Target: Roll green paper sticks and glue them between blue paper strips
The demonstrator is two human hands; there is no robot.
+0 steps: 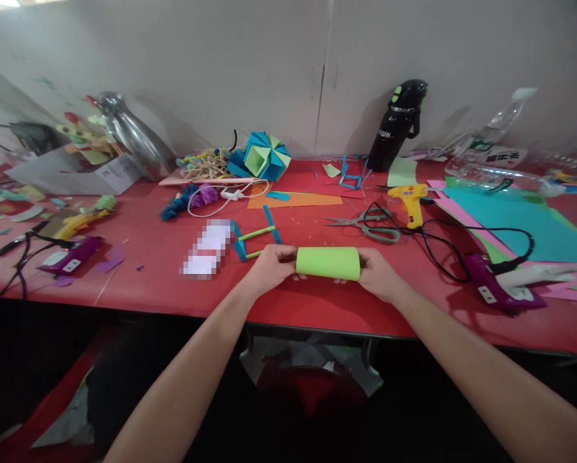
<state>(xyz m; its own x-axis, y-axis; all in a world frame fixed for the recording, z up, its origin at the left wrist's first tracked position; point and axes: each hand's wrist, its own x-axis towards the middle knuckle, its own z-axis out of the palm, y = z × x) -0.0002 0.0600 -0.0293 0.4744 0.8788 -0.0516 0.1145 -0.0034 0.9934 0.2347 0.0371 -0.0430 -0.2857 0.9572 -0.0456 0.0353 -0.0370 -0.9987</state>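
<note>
A rolled sheet of lime-green paper [328, 263] lies crosswise between my two hands, just above the front part of the red table. My left hand [275, 269] is closed on its left end, and my right hand [376, 274] grips the right end. Some of the fingers are hidden behind and inside the roll. Beyond my left hand lies a small frame of blue and green paper strips [257, 234]. Grey-handled scissors [365, 224] rest past the roll, with a yellow glue gun [408, 202] to their right.
Purple power strips [493, 286] with black cords sit right and left. Coloured paper sheets [520, 222] are stacked at the right. Along the wall stand a black thermos [397, 125], a silver flask [134, 135] and a blue-green paper ball [266, 156]. The red table's [173, 283] front edge is near me.
</note>
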